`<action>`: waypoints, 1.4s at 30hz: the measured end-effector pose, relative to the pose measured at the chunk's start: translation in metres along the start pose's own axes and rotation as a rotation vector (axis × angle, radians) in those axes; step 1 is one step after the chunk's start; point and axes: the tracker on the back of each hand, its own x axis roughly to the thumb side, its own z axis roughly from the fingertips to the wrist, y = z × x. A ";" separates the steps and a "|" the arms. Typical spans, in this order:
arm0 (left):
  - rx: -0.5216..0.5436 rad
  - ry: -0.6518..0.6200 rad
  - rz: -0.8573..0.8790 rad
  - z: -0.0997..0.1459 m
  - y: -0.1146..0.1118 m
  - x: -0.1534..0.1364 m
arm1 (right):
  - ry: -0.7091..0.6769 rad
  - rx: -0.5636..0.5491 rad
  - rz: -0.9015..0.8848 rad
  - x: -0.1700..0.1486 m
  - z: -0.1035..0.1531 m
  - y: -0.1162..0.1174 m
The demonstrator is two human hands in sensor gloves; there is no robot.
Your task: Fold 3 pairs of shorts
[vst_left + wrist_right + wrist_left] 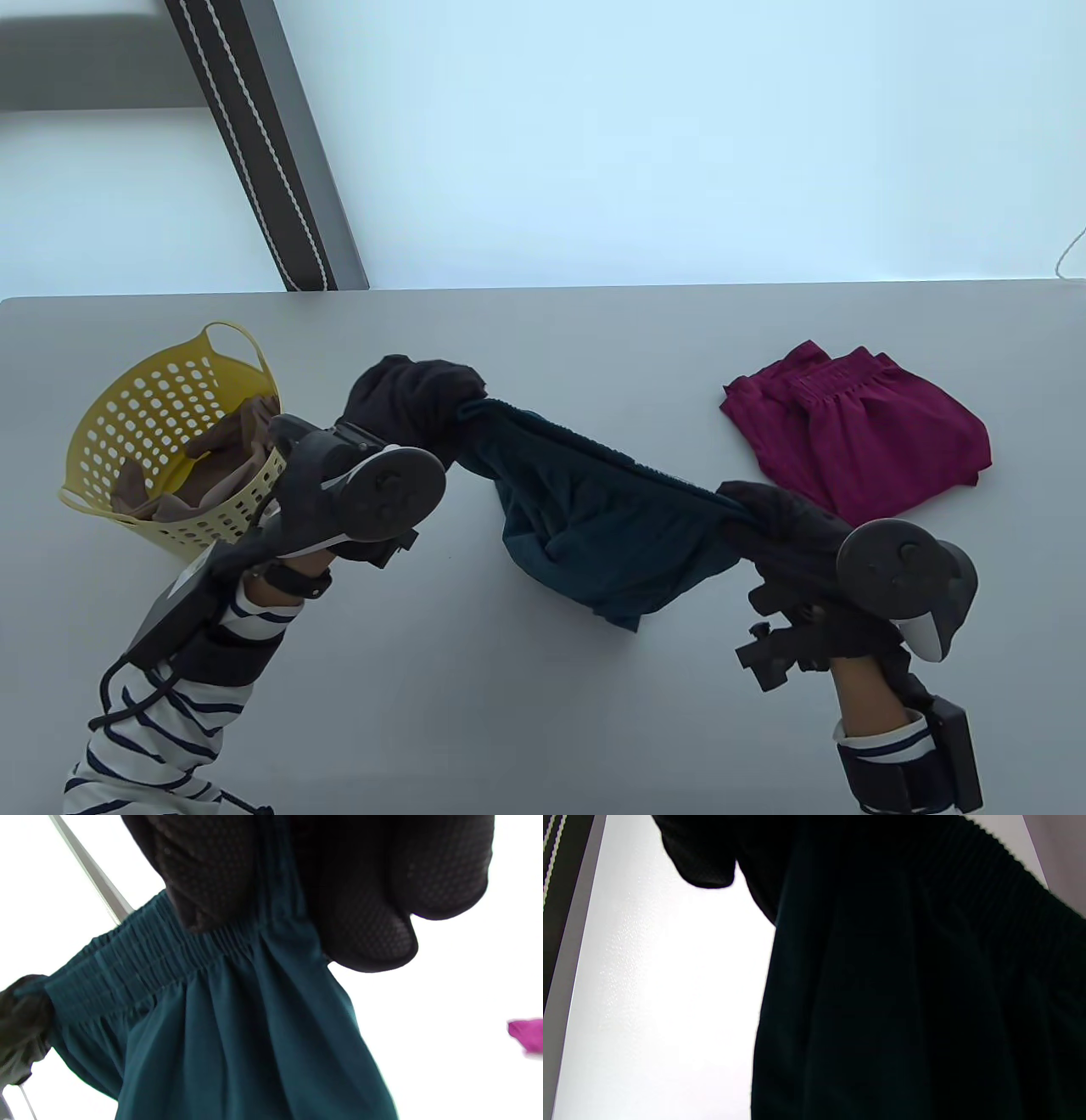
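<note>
Dark teal shorts [594,518] hang by their elastic waistband above the grey table [543,730], stretched between both hands. My left hand [424,399] grips the waistband's left end, and my right hand [768,514] pinches its right end. The legs sag down and touch the table. In the right wrist view the gloved fingers [365,899] clamp the ribbed waistband of the teal shorts [237,1035], with the left hand [21,1027] at the far end. The left wrist view is mostly filled by the teal shorts [916,993] in shadow. Magenta shorts [857,433] lie folded at the right.
A yellow perforated basket [161,441] lies tipped at the left, with brown fabric [221,458] inside it. The table's far edge runs across the middle of the table view, with a dark striped band [263,144] beyond it. A magenta patch [526,1033] shows at the right wrist view's edge.
</note>
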 end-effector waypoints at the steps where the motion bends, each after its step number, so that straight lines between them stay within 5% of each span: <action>1: 0.035 0.014 -0.019 0.002 0.010 -0.004 | -0.036 -0.042 0.021 0.018 -0.009 -0.012; 8: 0.282 0.023 0.149 0.018 0.094 -0.040 | -0.320 -0.200 -0.004 0.123 -0.028 -0.081; 13: 0.266 -0.055 0.299 0.018 0.123 -0.057 | -0.390 -0.257 -0.005 0.170 -0.038 -0.115; 16: 0.167 -0.031 0.280 0.004 0.113 -0.064 | -0.311 -0.153 0.218 0.181 -0.064 -0.110; 18: 0.054 0.012 0.168 -0.012 0.092 -0.071 | -0.195 0.011 0.431 0.177 -0.095 -0.090; 20: -0.071 0.061 0.093 -0.027 0.066 -0.076 | -0.084 0.174 0.552 0.166 -0.121 -0.066; 22: -0.314 0.120 -0.037 -0.048 0.028 -0.079 | 0.038 0.375 0.627 0.147 -0.148 -0.033; 25: -0.489 0.169 -0.261 -0.065 -0.008 -0.076 | 0.182 0.449 0.642 0.124 -0.174 -0.001; 26: -0.476 0.197 -0.400 -0.073 -0.015 -0.074 | 0.228 0.396 0.642 0.120 -0.182 0.008; 28: -0.255 0.294 -0.614 -0.085 -0.009 -0.073 | 0.240 0.163 0.662 0.124 -0.189 0.013; 30: 0.080 0.450 -0.525 -0.088 0.016 -0.079 | 0.124 -0.363 0.608 0.137 -0.180 0.004; 31: 0.223 0.511 -0.380 -0.086 0.029 -0.084 | 0.066 -0.484 0.548 0.142 -0.176 -0.002; 33: 0.326 0.518 -0.196 -0.081 0.045 -0.089 | 0.023 -0.484 0.434 0.147 -0.172 -0.009; 36: 0.317 0.426 -0.267 -0.072 0.049 -0.095 | -0.015 -0.363 0.366 0.144 -0.171 -0.010; 42: 0.028 0.306 -0.298 -0.033 -0.014 -0.104 | -0.071 -0.103 0.476 0.093 -0.162 0.032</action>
